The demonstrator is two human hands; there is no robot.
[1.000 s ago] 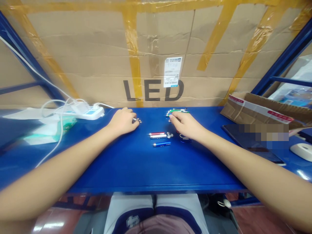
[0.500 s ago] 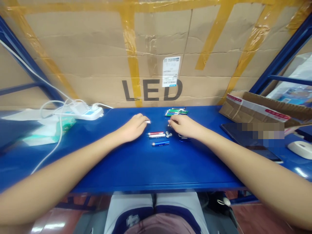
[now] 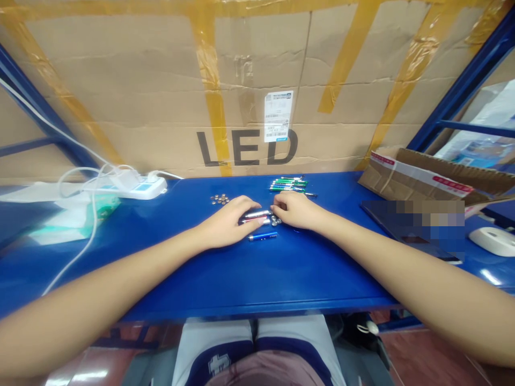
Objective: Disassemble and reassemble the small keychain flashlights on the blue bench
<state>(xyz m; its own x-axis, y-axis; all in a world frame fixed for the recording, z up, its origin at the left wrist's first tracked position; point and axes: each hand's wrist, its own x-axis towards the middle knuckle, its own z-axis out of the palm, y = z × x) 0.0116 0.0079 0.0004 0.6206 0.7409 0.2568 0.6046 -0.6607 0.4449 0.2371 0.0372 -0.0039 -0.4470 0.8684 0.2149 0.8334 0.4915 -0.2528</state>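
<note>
My left hand [image 3: 231,222] curves its fingers and thumb around a silver penlight-like tube [image 3: 258,213], beside a red tube [image 3: 253,217] lying on the table. Just nearer to me lies a blue tube [image 3: 263,236], apart from the hand. My right hand [image 3: 295,209] has its fingers curled together right of these tubes; what they hold, if anything, is hidden. Small round silver pieces [image 3: 276,220] sit between the two hands. Several button cells [image 3: 220,199] lie behind my left hand, and a bunch of green and blue pen-like tubes [image 3: 287,185] lies behind my right.
At left, a white power strip [image 3: 148,186] with cables rests near a green-and-white packet [image 3: 72,220]. On the right stand an open cardboard box [image 3: 418,174], a dark flat device [image 3: 382,220] and a white mouse [image 3: 493,241]. A large LED carton [image 3: 161,96] backs the blue table [image 3: 257,284].
My left hand has moved right and toward me, onto the silver and red tubes, uncovering the button cells. My right hand has shifted slightly left and nearer. The view has shifted a little.
</note>
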